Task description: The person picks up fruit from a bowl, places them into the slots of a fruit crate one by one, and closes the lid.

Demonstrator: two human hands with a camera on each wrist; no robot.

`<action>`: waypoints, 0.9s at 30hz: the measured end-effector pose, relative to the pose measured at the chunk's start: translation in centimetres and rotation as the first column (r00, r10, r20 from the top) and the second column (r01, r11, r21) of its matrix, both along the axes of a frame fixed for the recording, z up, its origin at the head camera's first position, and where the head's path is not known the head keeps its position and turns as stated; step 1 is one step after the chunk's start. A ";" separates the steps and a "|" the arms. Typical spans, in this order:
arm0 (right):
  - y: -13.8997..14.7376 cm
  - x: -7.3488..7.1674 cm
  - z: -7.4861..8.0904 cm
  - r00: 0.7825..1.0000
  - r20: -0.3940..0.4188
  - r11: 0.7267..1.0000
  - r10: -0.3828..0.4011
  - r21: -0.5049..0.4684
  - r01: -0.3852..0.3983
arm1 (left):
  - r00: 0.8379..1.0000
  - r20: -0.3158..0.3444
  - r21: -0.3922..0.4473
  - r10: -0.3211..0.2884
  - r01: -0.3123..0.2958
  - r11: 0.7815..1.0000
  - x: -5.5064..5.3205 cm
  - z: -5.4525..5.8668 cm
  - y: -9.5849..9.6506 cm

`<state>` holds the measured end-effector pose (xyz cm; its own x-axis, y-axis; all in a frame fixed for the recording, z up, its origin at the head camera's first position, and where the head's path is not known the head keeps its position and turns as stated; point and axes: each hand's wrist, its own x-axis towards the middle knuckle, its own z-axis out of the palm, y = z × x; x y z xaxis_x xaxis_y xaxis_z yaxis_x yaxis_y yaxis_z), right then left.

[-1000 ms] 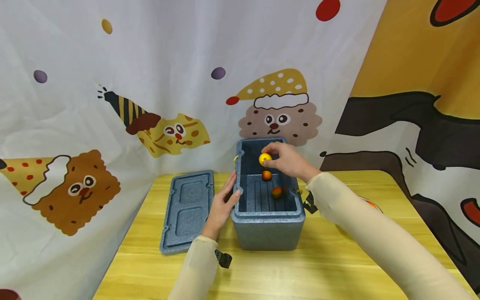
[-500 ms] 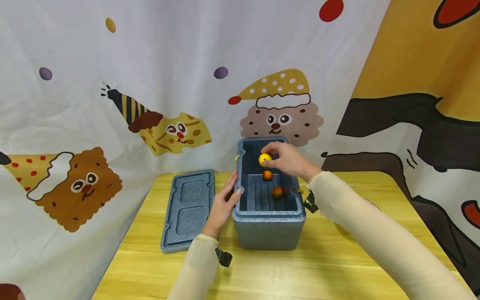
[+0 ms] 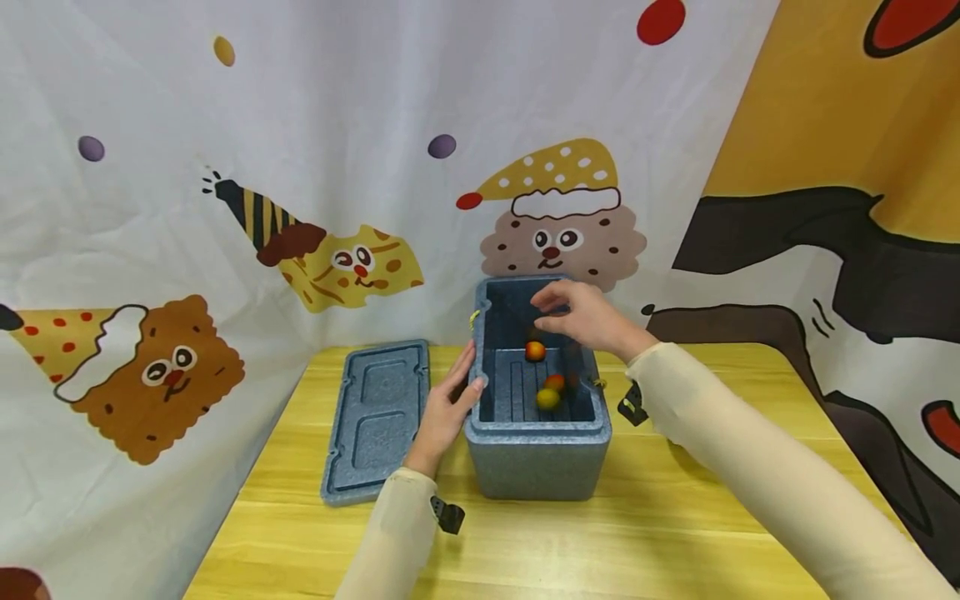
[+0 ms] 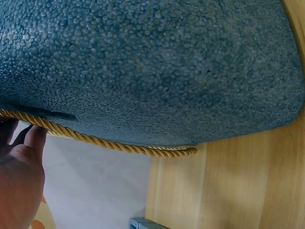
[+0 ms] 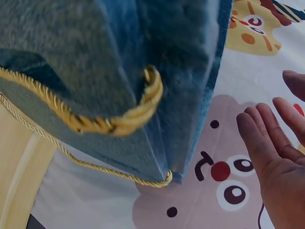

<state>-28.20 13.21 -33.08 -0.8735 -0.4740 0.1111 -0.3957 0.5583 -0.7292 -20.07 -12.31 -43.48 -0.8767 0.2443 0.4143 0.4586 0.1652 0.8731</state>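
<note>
A grey-blue foam box (image 3: 537,467) stands lidless on the table. On its floor lie a yellow round fruit (image 3: 548,399), a red-and-orange fruit (image 3: 535,351) farther back, and another reddish fruit (image 3: 555,382) right behind the yellow one. My right hand (image 3: 588,318) hovers over the box's right wall, thumb and fingers apart, holding nothing; the right wrist view shows the spread fingers too. My left hand (image 3: 442,412) rests along the box's left wall, with its fingers extended. In the left wrist view its fingertips lie by the yellow rope handle (image 4: 95,139).
The box's lid (image 3: 377,421) lies flat on the wooden table (image 3: 525,550) to the left. Another yellow rope (image 5: 109,125) hangs on the box's right side. A patterned curtain (image 3: 360,100) rises behind the table. My right sleeve (image 3: 750,467) covers part of the table's right side.
My right hand has let go of the yellow fruit, which has dropped to the box floor beside a reddish one. The hand has shifted slightly right and opened. My left hand stays put.
</note>
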 end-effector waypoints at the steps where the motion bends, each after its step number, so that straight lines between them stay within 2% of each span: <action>1: 0.2 0.0 0.1 1.000 0.000 1.000 -0.002 -0.001 0.002 | 1.000 0.003 0.003 -0.002 0.002 1.000 0.0 0.0 0.0; 8: 1.6 -0.1 0.8 1.000 0.016 0.998 -0.027 -0.056 0.028 | 1.000 0.004 0.021 -0.001 0.000 1.000 0.0 0.0 -0.1; 19: 4.3 0.0 0.5 0.996 -0.017 0.986 -0.088 -0.144 0.085 | 1.000 0.014 0.006 -0.006 0.006 1.000 0.1 0.2 0.1; 27: 7.3 0.4 0.5 0.985 -0.022 0.972 -0.173 -0.164 0.167 | 1.000 0.022 0.011 -0.019 0.018 1.000 0.0 0.1 0.0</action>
<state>-27.76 20.47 -32.62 -0.9339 -0.2922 0.2061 -0.3323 0.4963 -0.8021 -20.04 -12.33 -43.39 -0.8809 0.2564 0.3979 0.4425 0.1477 0.8845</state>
